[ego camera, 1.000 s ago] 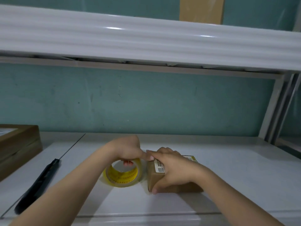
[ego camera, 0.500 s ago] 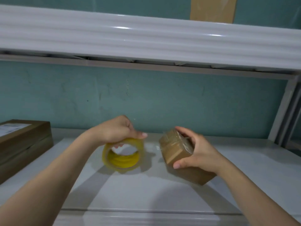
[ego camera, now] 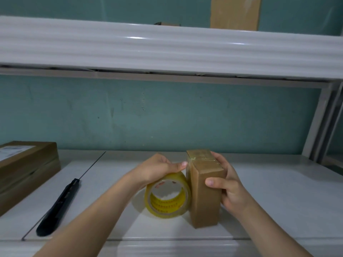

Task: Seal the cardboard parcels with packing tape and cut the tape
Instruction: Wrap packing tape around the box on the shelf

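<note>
A small brown cardboard parcel [ego camera: 204,197] stands on its narrow side on the white table, with clear tape shining across its far top end. My right hand [ego camera: 228,184] grips it from the right, thumb on the near face. A roll of clear packing tape with a yellow core [ego camera: 168,196] stands on edge, touching the parcel's left side. My left hand [ego camera: 157,168] holds the roll from above, and its fingertips reach the parcel's top left edge. A black utility knife [ego camera: 59,204] lies on the table to the left, apart from both hands.
A larger brown box with a white label [ego camera: 27,171] sits at the far left of the table [ego camera: 278,201]. A white shelf [ego camera: 167,51] hangs overhead, with a cardboard box [ego camera: 235,13] on it. A white shelf post [ego camera: 319,119] rises at the right.
The parcel went from lying flat, to lifted and tilted, to standing on its narrow side. The tape roll was lifted and now rests against the parcel's left side.
</note>
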Demonstrator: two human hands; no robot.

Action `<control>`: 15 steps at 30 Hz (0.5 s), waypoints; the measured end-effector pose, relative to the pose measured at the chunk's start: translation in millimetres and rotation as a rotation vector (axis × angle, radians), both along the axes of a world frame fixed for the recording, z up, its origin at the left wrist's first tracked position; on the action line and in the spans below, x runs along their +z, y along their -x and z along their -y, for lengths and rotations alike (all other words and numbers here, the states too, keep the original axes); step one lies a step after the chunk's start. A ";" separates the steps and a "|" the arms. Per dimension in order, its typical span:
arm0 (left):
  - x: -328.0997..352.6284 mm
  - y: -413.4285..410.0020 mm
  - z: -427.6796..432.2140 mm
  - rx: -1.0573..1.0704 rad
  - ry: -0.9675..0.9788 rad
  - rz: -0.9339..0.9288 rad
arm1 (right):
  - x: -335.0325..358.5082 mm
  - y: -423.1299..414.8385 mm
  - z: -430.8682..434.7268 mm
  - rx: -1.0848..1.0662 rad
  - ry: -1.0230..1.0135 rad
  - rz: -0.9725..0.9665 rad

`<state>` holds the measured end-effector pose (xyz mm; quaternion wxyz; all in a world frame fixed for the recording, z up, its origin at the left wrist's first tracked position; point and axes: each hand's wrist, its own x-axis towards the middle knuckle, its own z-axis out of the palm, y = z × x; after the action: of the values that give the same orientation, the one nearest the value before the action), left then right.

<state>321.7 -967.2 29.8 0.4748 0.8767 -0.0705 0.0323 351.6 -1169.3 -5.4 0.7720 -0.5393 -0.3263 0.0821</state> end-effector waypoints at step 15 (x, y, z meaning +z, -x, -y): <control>2.7 -3.3 10.5 0.068 -0.058 -0.042 | 85.6 16.9 1.5 -0.218 1.469 1.020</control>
<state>325.0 -977.7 32.5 0.4491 0.8925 -0.0316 0.0278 334.7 -1170.8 80.3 -0.0021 -0.8956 -0.4416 -0.0531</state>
